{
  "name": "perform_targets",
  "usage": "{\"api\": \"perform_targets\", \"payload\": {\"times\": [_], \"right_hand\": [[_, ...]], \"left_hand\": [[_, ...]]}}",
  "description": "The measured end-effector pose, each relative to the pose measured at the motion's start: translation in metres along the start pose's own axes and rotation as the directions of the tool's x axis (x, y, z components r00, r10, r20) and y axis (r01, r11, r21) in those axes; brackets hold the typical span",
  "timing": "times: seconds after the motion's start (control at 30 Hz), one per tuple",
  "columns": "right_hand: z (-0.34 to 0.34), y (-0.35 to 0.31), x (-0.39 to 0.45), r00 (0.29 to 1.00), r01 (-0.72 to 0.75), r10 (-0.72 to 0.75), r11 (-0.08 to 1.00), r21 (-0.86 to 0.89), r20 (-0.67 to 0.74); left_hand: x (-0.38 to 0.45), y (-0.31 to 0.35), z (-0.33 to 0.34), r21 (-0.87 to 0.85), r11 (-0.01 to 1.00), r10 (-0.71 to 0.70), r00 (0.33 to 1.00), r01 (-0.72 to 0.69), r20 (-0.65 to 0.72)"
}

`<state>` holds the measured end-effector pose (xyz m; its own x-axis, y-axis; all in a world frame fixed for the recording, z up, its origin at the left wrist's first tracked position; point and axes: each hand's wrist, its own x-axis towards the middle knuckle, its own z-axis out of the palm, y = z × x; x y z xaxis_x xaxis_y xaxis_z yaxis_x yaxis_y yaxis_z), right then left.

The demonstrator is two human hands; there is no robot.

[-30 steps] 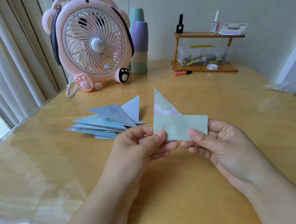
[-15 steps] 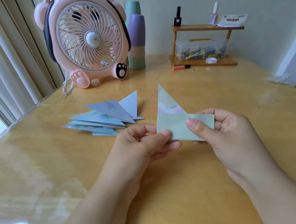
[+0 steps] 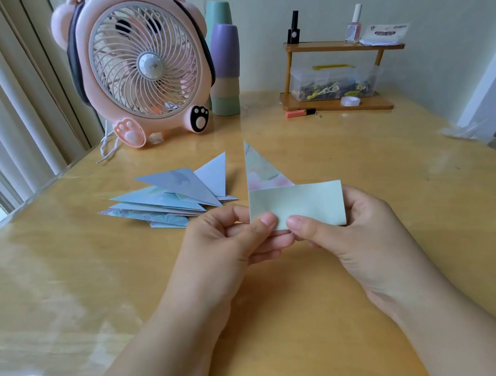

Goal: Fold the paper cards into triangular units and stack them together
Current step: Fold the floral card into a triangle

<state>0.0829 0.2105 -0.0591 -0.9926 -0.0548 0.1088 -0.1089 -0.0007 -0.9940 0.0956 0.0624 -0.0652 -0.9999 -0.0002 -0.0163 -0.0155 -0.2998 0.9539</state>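
Over on the left a loose pile of folded triangles [image 3: 174, 197] lies fanned on the wooden table [image 3: 65, 268], lower pieces mostly buried so the count can't be read, with the pink fan [image 3: 139, 67] behind cut off at the top edge. Centre stage, the left hand [image 3: 228, 242] pinches the lower left of the paper card [image 3: 296, 204], thumb in front, fingers tucked behind. The right hand [image 3: 352, 229] pinches its bottom edge and right side, fingers hidden behind; 1 flap stands up as a triangle.
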Motion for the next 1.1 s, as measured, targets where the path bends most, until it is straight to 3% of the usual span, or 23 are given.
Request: {"api": "perform_targets", "payload": {"times": [0.27,0.4,0.47,0.53,0.6,0.7,0.8,0.9,1.0,1.1], "right_hand": [[0.002,0.000,-0.001,0.999,-0.017,0.015,0.997,-0.076,-0.028],[-0.003,-0.008,-0.006,0.976,-0.168,0.172,0.985,-0.048,0.131],[-0.001,-0.010,-0.010,0.937,-0.250,0.269,0.962,-0.110,0.224],[0.002,-0.013,-0.014,0.877,-0.324,0.380,0.919,-0.223,0.295],[0.005,-0.015,-0.016,0.831,-0.352,0.464,0.866,-0.355,0.308],[0.010,-0.015,-0.014,0.829,-0.301,0.496,0.786,-0.540,0.260],[0.011,-0.015,-0.015,0.887,-0.164,0.430,0.637,-0.753,0.170],[0.012,-0.012,-0.029,0.979,-0.023,0.190,0.444,-0.896,0.069],[0.017,-0.002,-0.052,0.989,0.145,-0.060,0.445,-0.884,0.132],[0.023,0.013,-0.063,0.971,0.240,-0.138,0.470,-0.849,0.197]], "left_hand": [[-0.004,-0.001,0.001,0.088,0.996,-0.006,0.998,0.012,-0.062],[-0.029,0.003,-0.001,0.160,0.985,-0.040,0.987,0.065,-0.156],[-0.046,-0.002,-0.004,0.300,0.952,0.008,0.970,0.067,-0.241],[-0.062,-0.008,-0.013,0.625,0.780,0.219,0.947,-0.026,-0.233],[-0.072,-0.013,-0.023,0.830,0.544,0.375,0.921,-0.125,-0.107],[-0.073,-0.020,-0.032,0.896,0.403,0.324,0.945,-0.186,0.050],[-0.068,-0.023,-0.032,0.931,0.302,0.285,0.952,-0.203,0.115],[-0.066,-0.024,-0.034,0.942,0.283,0.290,0.952,-0.181,0.095],[-0.066,-0.031,-0.037,0.942,0.244,0.357,0.925,-0.231,0.134],[-0.069,-0.036,-0.039,0.942,0.211,0.406,0.900,-0.261,0.159]]}}
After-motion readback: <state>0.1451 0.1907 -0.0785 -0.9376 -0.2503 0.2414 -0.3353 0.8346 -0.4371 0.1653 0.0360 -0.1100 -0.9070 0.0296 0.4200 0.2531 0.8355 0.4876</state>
